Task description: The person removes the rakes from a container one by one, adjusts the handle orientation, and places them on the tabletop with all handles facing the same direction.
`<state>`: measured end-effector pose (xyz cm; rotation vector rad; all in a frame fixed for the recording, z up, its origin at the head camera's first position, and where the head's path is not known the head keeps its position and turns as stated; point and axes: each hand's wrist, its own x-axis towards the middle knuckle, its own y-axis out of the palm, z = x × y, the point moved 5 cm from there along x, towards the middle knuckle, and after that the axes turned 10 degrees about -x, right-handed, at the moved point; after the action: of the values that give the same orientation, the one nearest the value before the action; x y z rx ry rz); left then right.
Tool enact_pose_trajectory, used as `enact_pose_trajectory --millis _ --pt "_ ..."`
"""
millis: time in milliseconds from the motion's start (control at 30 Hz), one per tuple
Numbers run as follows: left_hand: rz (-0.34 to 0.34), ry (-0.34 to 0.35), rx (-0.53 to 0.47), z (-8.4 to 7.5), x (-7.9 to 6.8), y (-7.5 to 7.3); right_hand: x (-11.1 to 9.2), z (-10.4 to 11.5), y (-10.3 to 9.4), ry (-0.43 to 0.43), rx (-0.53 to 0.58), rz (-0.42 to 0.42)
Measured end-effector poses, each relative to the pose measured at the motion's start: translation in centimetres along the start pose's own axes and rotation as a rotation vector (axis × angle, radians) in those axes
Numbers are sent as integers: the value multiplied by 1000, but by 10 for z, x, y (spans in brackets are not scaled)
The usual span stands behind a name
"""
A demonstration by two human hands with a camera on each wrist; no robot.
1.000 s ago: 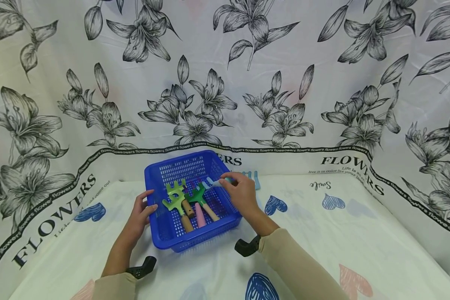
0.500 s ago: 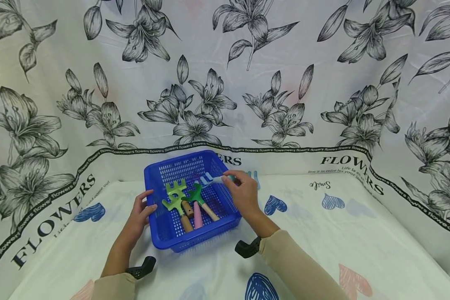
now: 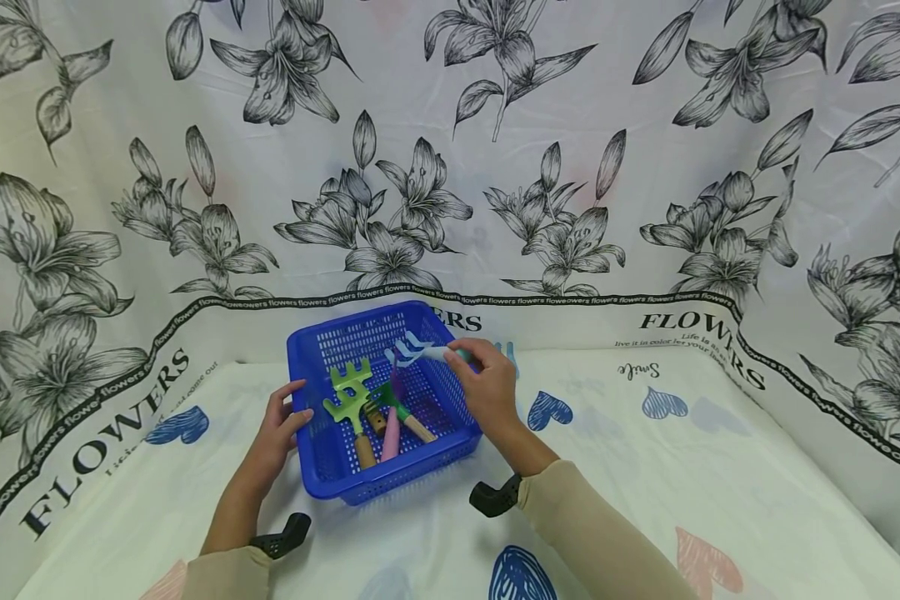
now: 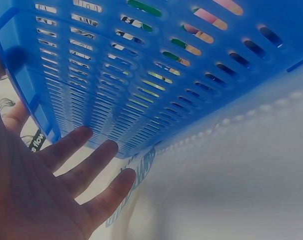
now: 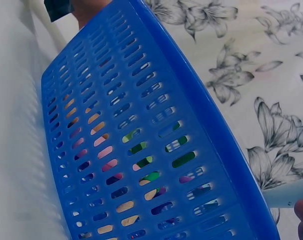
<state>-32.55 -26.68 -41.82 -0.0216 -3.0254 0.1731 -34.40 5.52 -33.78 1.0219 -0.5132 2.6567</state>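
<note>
My left hand [image 3: 276, 421] holds the left rim of a blue slotted plastic basket [image 3: 393, 472]. In the left wrist view several fingers [image 4: 89, 165] lie along the outside of its wall. My right hand [image 3: 487, 385] pinches a light blue hand rake [image 3: 414, 350] by its handle, its tines over the basket's back right part. Inside lie two light green hand forks [image 3: 347, 408], a dark green tool [image 3: 387, 395] with a wooden handle, and a tool with a pink handle [image 3: 391, 435] and purple head [image 3: 398, 377]. A brown handle [image 3: 376, 418] shows between them.
Light blue prongs [image 3: 510, 354] of another thing show behind my right hand. The basket stands on a white cloth [image 3: 607, 500] printed with hearts. A white flower-patterned curtain [image 3: 570, 167] rises behind it.
The light blue rake has risen from among the tools and its tines have swung up and left. The pink handle's lower end has shifted left. The left hand stays on the rim.
</note>
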Motion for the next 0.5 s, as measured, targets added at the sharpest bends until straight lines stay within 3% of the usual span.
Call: enact_pose_trajectory --millis 333,500 --pt "1 3 6 0 -1 0 2 -2 3 64 -95 27" --pt "-2 -1 7 0 0 0 1 -1 4 58 -135 31"
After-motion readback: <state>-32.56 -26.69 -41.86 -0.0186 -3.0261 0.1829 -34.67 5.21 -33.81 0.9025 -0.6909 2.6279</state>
